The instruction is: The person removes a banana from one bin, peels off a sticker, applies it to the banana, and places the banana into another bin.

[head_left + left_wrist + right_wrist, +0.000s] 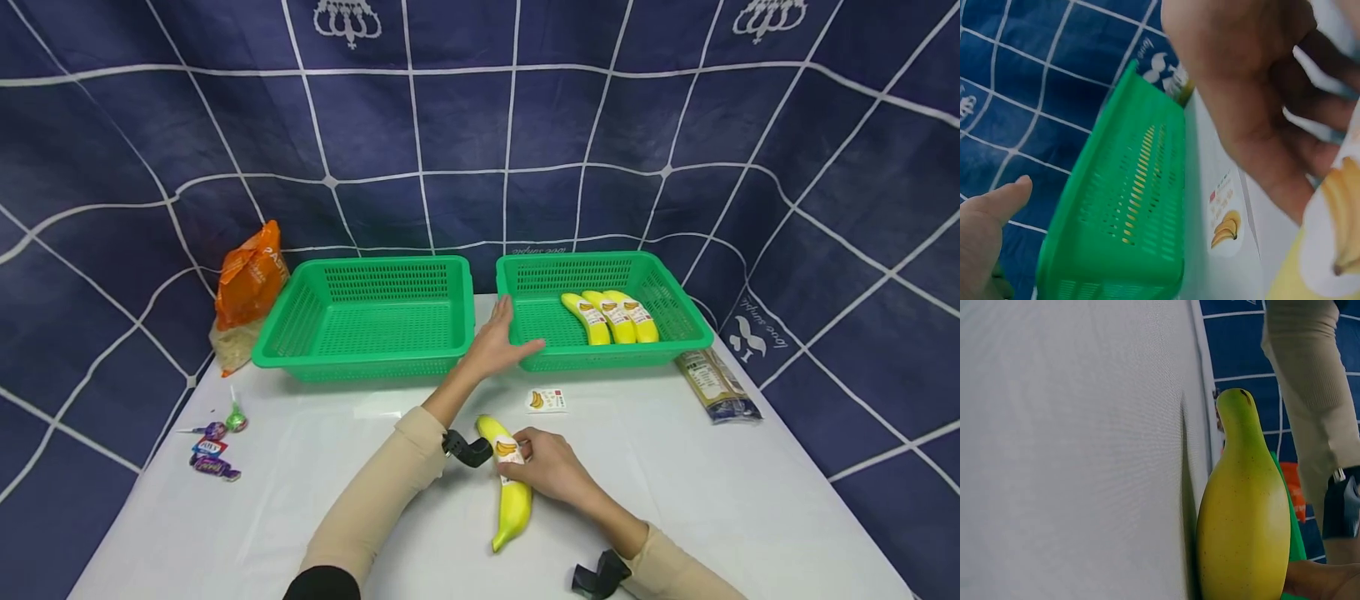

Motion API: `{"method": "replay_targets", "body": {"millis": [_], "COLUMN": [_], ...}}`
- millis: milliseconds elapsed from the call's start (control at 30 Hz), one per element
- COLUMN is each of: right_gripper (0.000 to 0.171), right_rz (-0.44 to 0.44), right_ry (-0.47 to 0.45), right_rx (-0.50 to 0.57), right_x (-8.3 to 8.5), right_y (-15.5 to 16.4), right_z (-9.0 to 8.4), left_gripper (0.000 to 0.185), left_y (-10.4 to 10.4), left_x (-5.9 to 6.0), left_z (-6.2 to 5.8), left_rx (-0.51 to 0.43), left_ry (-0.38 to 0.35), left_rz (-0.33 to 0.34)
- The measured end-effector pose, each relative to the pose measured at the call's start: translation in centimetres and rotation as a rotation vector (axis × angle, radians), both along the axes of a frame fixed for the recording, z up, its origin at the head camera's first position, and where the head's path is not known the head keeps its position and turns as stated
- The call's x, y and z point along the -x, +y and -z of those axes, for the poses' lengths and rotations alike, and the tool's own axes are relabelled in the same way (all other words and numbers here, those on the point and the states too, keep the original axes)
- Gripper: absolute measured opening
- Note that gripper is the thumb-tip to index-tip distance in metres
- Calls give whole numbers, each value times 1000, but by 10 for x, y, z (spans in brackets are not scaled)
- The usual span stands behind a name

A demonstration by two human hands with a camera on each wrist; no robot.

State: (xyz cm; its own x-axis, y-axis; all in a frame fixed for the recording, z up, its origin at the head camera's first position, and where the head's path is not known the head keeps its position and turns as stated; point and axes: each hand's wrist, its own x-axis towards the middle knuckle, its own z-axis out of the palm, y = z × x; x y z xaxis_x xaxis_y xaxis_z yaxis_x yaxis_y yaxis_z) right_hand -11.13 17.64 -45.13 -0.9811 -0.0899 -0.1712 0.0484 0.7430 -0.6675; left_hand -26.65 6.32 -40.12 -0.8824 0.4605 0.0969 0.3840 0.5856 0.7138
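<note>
White tabletop (712, 500) lay before a navy grid-patterned backdrop; nearest the person, a yellow banana (512, 492) with a greenish tip and a banana-print label lay flat on it, the right hand (551, 465) pinching it at the label. Beyond, a loose sticker (546, 400) lay just before the baskets. The left hand (497, 343), fingers spread, rested on the right green basket (678, 292), which held three labelled bananas (615, 317), while the left green basket (300, 312) showed only bare mesh.
</note>
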Motion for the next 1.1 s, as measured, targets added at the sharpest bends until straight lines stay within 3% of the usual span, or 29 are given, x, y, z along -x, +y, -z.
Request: {"method": "replay_targets", "body": {"millis": [167, 300, 400, 767, 1100], "right_gripper": [55, 54, 54, 51, 52], "right_rz": [6, 8, 7, -14, -23], "right_ry": [-6, -12, -6, 21, -80], "right_rx": [12, 23, 20, -5, 54], "right_x": [-1, -2, -3, -3, -3], "right_y": [0, 0, -1, 1, 18], "right_z": [0, 0, -1, -2, -12], "left_gripper": [106, 103, 106, 117, 122], "left_y": [9, 11, 13, 16, 16], "left_x": [14, 19, 20, 20, 21], "left_z": [8, 15, 19, 26, 30], "left_rx": [81, 91, 72, -17, -89], "left_ry": [-24, -28, -39, -114, -119], "left_rz": [10, -27, -49, -30, -22]}}
